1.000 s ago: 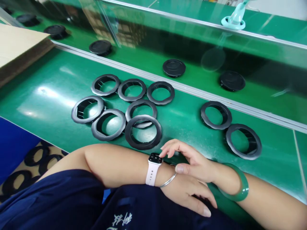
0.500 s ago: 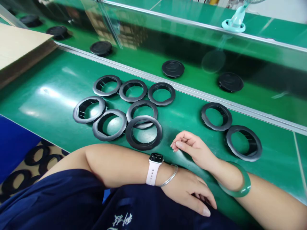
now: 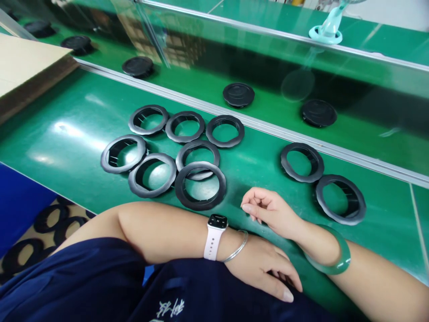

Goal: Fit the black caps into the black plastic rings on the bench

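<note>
My left hand [image 3: 263,272] lies palm down across my front at the bottom of the view, thumb apart from its loosely bent fingers, with nothing seen in it. Just beyond it, my right hand [image 3: 268,210] rests at the green table, fingers curled in and thumb against them, empty. Left of the right hand is the closest black ring [image 3: 181,188], overlapping another ring [image 3: 180,156]. Several more black rings lie grouped to the left, including one ring [image 3: 225,118] at the back. Two others, a ring [image 3: 285,163] and a ring [image 3: 324,208], touch at the right.
Behind a metal rail [image 3: 187,102], black round discs ride on a green belt, among them a disc [image 3: 238,95] and a disc [image 3: 319,112]. A pale board [image 3: 30,62] stands at left. A turquoise stand [image 3: 326,33] is at the back. More rings [image 3: 23,257] lie low at left.
The discs beyond the rail have shifted slightly left. My right hand's fingers have curled in further. My left hand and the rings on the table stay put.
</note>
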The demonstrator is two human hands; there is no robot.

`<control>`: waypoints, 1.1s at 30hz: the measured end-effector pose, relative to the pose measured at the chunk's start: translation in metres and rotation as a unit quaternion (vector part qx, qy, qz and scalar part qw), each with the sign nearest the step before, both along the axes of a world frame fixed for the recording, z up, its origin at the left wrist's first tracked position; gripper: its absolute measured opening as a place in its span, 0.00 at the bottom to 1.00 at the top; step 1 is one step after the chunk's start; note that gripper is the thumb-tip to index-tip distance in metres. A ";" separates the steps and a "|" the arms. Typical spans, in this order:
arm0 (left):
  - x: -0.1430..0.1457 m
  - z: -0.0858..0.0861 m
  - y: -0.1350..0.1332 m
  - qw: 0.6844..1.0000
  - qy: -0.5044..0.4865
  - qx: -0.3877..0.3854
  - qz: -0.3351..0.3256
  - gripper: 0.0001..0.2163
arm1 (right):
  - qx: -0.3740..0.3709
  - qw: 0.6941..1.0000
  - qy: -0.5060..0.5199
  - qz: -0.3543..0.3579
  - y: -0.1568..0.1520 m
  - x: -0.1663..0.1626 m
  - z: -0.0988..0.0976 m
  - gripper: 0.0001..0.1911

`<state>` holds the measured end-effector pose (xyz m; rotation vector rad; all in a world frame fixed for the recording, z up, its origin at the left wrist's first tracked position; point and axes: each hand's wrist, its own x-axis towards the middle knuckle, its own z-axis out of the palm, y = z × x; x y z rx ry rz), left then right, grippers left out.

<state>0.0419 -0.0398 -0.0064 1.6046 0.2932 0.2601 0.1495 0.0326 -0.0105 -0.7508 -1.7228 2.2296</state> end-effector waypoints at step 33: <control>0.002 0.005 -0.003 0.991 0.029 0.130 -0.007 0.22 | 0.089 0.967 -0.032 0.238 0.024 0.015 0.013 0.12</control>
